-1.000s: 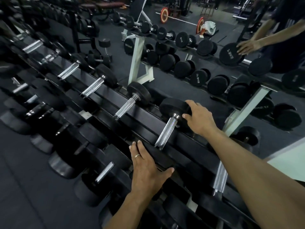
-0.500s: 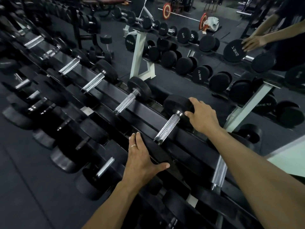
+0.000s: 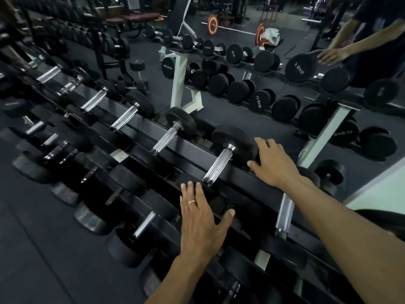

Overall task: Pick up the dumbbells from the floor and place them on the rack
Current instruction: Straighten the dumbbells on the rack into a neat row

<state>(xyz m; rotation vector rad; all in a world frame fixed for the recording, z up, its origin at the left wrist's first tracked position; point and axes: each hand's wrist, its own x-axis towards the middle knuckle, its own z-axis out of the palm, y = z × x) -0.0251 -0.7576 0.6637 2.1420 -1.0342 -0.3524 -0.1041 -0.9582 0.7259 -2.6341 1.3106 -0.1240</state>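
The dumbbell lies on the top tier of the black rack, knurled chrome handle angled toward the camera, far rubber head up by the mirror. R hand rests against the right side of that far head — fingers spread and nearly straight, thumb pointing at the handle, nothing clasped. L hand lies flat on the near head of the same dumbbell at the rack's front edge, fingers straight, thumb splayed right, gold ring on one finger; also gripping nothing.

More dumbbells sit in a row to the left on the same tier, e.g. the next one over, w/ lower tiers of bigger ones below. Another chrome handle shows just right of the L hand, partly behind the R forearm.

In the mirror: a white-framed rack of black dumbbells, a red-plated barbell on the floor, and the reflected hand on a dumbbell head.
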